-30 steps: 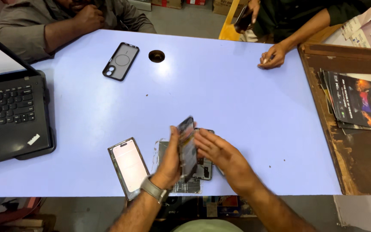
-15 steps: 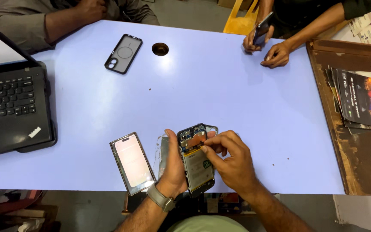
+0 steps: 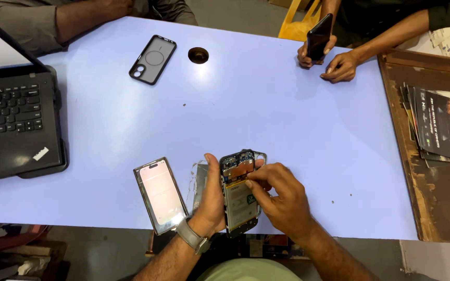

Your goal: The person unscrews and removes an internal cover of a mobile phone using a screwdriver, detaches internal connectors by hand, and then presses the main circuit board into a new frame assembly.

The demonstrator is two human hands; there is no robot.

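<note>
Head view, looking down on a pale lilac counter (image 3: 266,109) with a smooth matte top. The left hand (image 3: 212,200), a metal-banded watch (image 3: 192,237) at its wrist, gripped an opened phone (image 3: 240,192) by its left edge near the counter's near edge, thumb lying up along that side; the other fingers were hidden behind the phone. The phone's back cover was off, exposing one blue and copper circuit board at the top and one flat pale rectangular battery below it; its lower right part was covered by the right hand (image 3: 282,200). The right hand's fingers were drawn together at the board's lower edge, the fingertips touching it, though whether they pinched a part or a tool could not be made out. Just left of the left hand lay a thin grey plate (image 3: 200,179), largely hidden by the thumb, its kind unclear. Beside it lay one glossy rectangular screen panel (image 3: 160,195) with a pinkish face and dark rim, overhanging the near edge. Further off lay one dark phone case (image 3: 153,59), rounded at the corners with a ring mark, and one small round dark disc (image 3: 198,55). One black laptop (image 3: 14,122) was cut off at the left. At the far side another person's two hands (image 3: 329,60) held one dark phone (image 3: 320,36); a second person's sleeve (image 3: 24,23) was cut off at the top. A stack of glossy magazines (image 3: 438,125) rested on a worn wooden surface at the right.
</note>
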